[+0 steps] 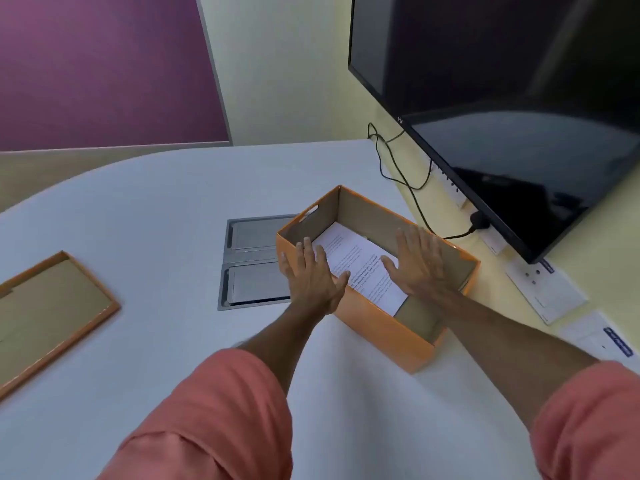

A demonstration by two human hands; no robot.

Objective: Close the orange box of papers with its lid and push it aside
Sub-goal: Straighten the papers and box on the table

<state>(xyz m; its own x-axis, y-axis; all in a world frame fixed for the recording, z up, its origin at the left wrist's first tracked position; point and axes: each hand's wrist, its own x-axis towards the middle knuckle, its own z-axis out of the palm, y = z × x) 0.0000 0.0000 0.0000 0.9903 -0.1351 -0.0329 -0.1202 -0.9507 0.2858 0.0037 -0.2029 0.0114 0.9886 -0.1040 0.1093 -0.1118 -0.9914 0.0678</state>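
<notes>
An orange box (381, 336) stands open on the white table, right of centre, its brown inside showing. Printed white papers (356, 258) lie in it. My left hand (311, 275) is spread flat over the box's near-left rim and the papers' edge. My right hand (419, 261) lies flat, fingers apart, over the papers inside the box. Neither hand grips anything. The box's lid (52, 313) lies upside down on the table at the far left, well away from both hands.
A grey metal socket hatch (252, 268) is set into the table just left of the box. A large black screen (519, 116) hangs on the wall at right, with black cables (401, 178) trailing behind the box. Wall sockets (543, 289) sit below the screen.
</notes>
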